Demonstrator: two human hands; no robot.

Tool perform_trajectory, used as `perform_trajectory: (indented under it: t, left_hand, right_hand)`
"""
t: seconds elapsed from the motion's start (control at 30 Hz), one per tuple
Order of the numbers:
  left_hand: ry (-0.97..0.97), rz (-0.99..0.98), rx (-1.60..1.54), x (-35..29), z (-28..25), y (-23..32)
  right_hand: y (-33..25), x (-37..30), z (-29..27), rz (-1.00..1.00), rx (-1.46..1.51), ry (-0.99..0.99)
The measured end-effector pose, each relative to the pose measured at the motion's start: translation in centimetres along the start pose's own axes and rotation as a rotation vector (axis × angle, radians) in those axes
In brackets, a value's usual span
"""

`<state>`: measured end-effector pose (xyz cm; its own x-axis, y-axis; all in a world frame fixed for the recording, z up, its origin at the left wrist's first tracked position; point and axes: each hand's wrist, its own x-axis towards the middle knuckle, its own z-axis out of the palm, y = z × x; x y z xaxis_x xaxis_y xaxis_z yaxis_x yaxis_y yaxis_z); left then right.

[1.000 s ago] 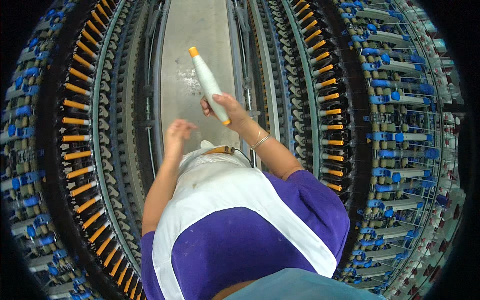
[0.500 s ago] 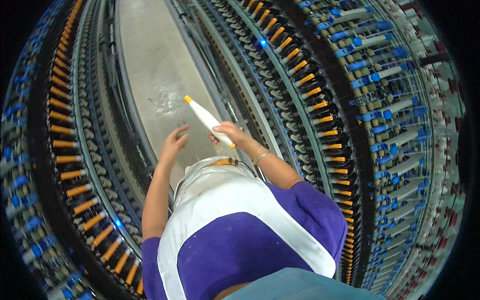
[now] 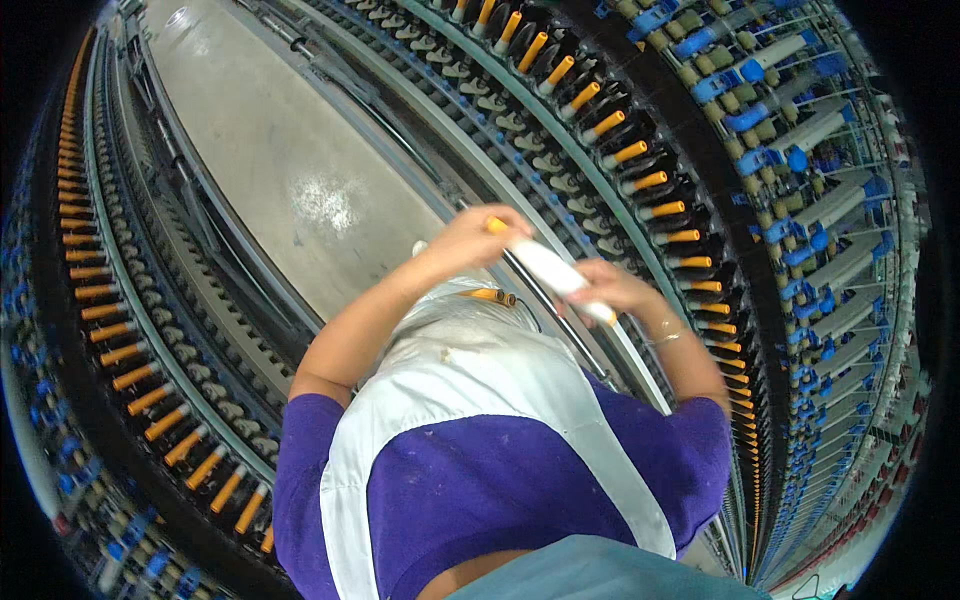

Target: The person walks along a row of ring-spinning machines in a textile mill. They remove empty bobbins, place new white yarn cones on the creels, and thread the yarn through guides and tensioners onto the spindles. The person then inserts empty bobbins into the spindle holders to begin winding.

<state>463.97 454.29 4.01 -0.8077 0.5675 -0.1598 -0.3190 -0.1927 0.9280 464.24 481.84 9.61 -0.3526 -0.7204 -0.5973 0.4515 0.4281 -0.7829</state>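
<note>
A white yarn bobbin (image 3: 553, 270) with orange ends lies slanted in front of my chest. My right hand (image 3: 615, 290) grips its lower end. My left hand (image 3: 470, 238) closes over its upper orange tip. Both hands hover over the right-hand spinning frame's rail (image 3: 600, 330). A white pouch (image 3: 455, 310) at my waist has an orange tube (image 3: 490, 295) poking out of it.
Rows of orange-tipped spindles (image 3: 640, 152) run along the right machine, with blue and grey drafting arms (image 3: 790, 130) behind. Another row of orange spindles (image 3: 130, 375) lines the left machine. A grey concrete aisle (image 3: 290, 170) runs between them.
The view swung toward the right machine. My left hand rose and took hold of the bobbin's upper tip; the bobbin tilted lower and moved right, closer to the spindle row.
</note>
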Motion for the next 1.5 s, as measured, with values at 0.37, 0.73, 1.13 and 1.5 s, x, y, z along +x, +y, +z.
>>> perform_trajectory:
  t: [0.37, 0.73, 1.13, 1.5]
  left_hand:
    - [0.084, -0.034, 0.022, 16.2, -5.9, 4.5]
    - [-0.287, 0.176, 0.720, 28.8, -33.6, 1.4]
    - [-0.068, -0.169, 0.515, 33.6, -38.3, -0.7]
    - [0.097, -0.186, 0.506, 33.3, -38.1, 1.4]
  right_hand:
    - [-4.9, 28.5, -11.8, -0.322, -0.314, 0.906]
    - [-10.2, 27.8, -17.0, 0.283, -0.831, 1.111]
    - [-9.0, 34.4, -19.6, 0.242, -0.613, 1.719]
    - [-8.4, 34.3, -19.4, 0.406, -0.736, 1.503]
